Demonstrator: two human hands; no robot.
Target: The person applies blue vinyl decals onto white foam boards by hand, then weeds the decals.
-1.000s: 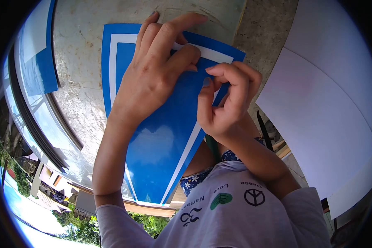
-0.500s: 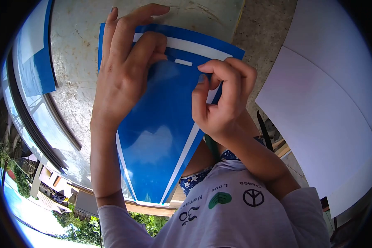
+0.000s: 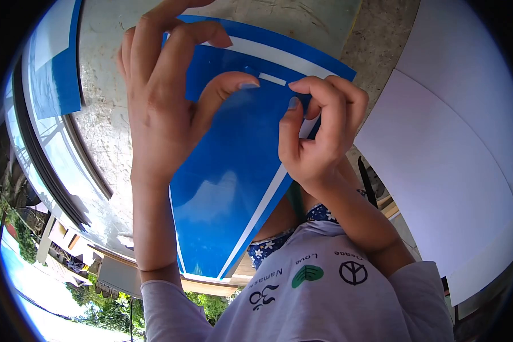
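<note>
A glossy blue sheet (image 3: 228, 148) with white border stripes lies under both hands, tapering toward my body. Close to its far edge is a short white bar (image 3: 272, 79), with a small raised blue bit (image 3: 249, 70) at its left end. My left hand (image 3: 165, 85) is over the sheet's upper left, fingers spread and thumb tip right by the blue bit. At the bar's other end is my right hand (image 3: 325, 122), fingers curled and thumb brought near the index fingertip in a pinch. I cannot tell what that pinch holds.
The sheet rests on a worn grey tabletop (image 3: 105, 137). White sheets (image 3: 439, 159) lie on the right. At the left are another blue-and-white sheet (image 3: 65, 85) and a stack of dark-edged panels (image 3: 45, 165). Plants (image 3: 105, 310) show beyond the table's edge.
My left thumb has stretched away from the curled fingers, opening that hand. The blue sheet's far end and my right hand have shifted a little to the right.
</note>
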